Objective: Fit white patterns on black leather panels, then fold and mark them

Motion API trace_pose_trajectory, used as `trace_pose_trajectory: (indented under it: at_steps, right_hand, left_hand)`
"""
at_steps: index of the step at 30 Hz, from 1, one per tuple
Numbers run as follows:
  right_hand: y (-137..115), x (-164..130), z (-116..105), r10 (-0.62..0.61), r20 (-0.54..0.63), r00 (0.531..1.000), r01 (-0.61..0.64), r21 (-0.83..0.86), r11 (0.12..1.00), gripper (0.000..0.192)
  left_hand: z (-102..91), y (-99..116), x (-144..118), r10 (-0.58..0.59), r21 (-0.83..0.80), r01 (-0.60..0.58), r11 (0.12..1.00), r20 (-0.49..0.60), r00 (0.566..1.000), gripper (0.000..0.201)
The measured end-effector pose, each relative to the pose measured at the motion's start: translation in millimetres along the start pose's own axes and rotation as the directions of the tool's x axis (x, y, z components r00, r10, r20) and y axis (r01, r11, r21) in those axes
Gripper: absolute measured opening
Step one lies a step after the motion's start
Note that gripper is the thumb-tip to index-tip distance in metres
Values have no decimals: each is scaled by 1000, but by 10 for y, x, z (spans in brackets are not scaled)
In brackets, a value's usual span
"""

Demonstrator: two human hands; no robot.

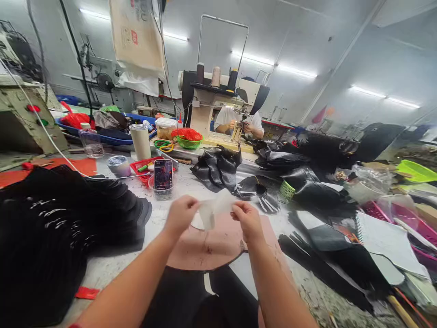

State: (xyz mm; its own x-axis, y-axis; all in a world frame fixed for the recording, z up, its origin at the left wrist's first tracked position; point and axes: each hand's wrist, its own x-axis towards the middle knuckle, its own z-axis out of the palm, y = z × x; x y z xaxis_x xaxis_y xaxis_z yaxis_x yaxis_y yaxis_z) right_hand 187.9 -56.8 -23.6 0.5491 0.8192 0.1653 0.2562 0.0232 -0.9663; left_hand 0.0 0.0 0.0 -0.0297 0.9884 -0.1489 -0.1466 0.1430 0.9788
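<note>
My left hand (180,215) and my right hand (247,222) are raised over the worktable, and together they pinch a thin, pale, translucent strip (215,208) stretched between them. One end of the strip droops below my left fingers. Under the hands lies a round reddish-brown mat (211,248), with a black leather piece (205,296) at the near edge below my forearms.
A heap of black leather pieces (51,228) fills the left. A phone (163,175) stands propped ahead, near a tumbler (141,141) and a red basket (145,166). More black pieces (218,166) and a notebook (385,239) lie right. Across the table a person (239,123) works at a sewing machine (218,105).
</note>
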Motion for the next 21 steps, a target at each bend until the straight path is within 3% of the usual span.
trace_pose_trajectory:
  at_steps: [4, 7, 10, 12, 15, 18, 21]
  right_hand:
    - [28, 126, -95, -50, -79, 996, 47, -42, 998, 36]
    - [48, 160, 77, -144, -52, 988, 136, -129, 982, 28]
    - [92, 128, 336, -199, 104, 975, 217, -214, 952, 14]
    - [122, 88, 458, -195, 190, 962, 241, -266, 933, 15]
    - [103, 5, 546, -201, 220, 955, 266, -327, 907, 13]
    - [-57, -149, 624, -249, 276, 928, 333, -320, 887, 11]
    - [-300, -354, 745, -298, 394, 869, 416, -256, 873, 4]
  left_hand:
    - [-404, 35, 88, -56, -65, 49, 997, -116, 992, 22]
    - [-560, 14, 70, -122, -153, 98, 983, -158, 980, 24]
    - [-608, -11, 8, -153, -219, 116, 969, -159, 975, 23]
    - [-619, -17, -40, -152, -246, 112, 963, -149, 977, 23]
    - [-627, -24, -117, -132, -262, 96, 960, -122, 984, 27]
    - [-602, -44, -205, -103, -263, 74, 962, -99, 990, 32]
    - [-535, -74, -303, -72, -261, 49, 964, -79, 994, 34]
